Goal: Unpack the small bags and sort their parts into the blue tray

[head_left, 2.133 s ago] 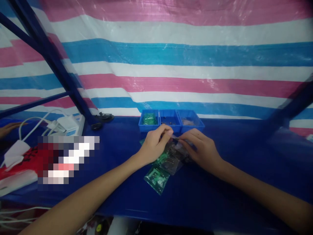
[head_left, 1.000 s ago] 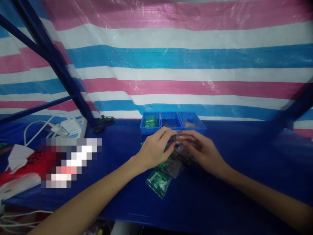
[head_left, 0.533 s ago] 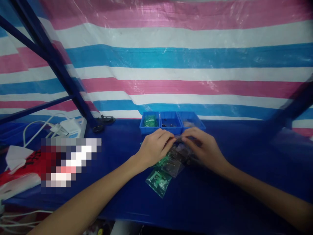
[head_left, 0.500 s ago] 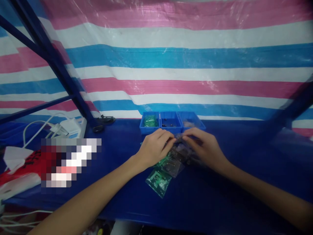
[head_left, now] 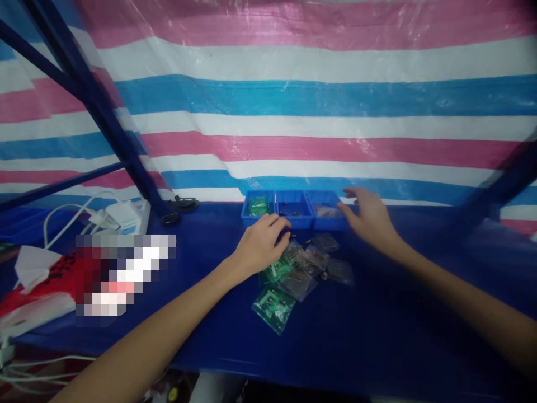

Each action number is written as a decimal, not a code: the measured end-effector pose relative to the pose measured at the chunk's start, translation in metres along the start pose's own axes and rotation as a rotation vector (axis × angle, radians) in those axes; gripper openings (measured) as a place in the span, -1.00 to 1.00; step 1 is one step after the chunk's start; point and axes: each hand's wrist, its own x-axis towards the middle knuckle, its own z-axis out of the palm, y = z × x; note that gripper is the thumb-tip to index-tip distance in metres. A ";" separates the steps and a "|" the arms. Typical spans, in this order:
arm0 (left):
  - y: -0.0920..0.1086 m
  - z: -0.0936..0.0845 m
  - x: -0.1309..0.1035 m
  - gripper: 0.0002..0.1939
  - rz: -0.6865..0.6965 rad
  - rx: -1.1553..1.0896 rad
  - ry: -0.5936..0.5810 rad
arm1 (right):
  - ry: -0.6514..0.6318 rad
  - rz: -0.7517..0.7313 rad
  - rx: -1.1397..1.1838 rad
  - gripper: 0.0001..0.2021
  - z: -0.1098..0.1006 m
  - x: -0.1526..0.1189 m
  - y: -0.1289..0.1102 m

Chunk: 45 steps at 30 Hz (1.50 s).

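Note:
My left hand (head_left: pixel 264 243) is over the left edge of a loose pile of small bags, fingers bent, thumb apart from them, nothing visible between. My right hand (head_left: pixel 371 221) hovers at the right edge of the right blue bin (head_left: pixel 312 215), thumb and fingers spread. Under and beside my left hand lie several clear bags (head_left: pixel 300 285) with small metal-looking parts inside. A green bag (head_left: pixel 274 308) lies in front of them, and another green bag (head_left: pixel 277 270) is partly beneath the clear ones. Small loose pieces lie among the bags.
Three blue bins stand side by side at the back: the left bin (head_left: pixel 244 215) holds green bags, the middle bin (head_left: pixel 296 225) small dark parts, the right clear packets. Left are a white power strip (head_left: pixel 142 221), cables, a red bag (head_left: pixel 62 277) and a dark blue frame post (head_left: pixel 104 129).
My hands have separated. The right moved up and right from the pile to the right bin and spread its fingers; the left shifted slightly left. More clear bags now show.

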 end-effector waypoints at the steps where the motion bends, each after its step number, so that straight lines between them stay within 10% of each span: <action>1: 0.000 0.000 0.000 -0.80 0.002 0.004 -0.025 | 0.006 -0.061 -0.031 -0.70 0.000 -0.004 -0.002; 11: 0.000 0.002 -0.001 -0.84 0.042 -0.063 -0.125 | -0.437 -0.566 0.097 -0.83 0.003 -0.065 -0.082; 30: 0.011 -0.004 0.005 -0.87 -0.239 -0.647 -0.040 | -0.361 -0.027 0.463 -0.91 0.001 -0.067 -0.081; 45: 0.018 -0.001 0.001 -0.67 0.009 -0.415 0.032 | -0.332 0.161 0.692 -0.76 -0.005 -0.060 -0.083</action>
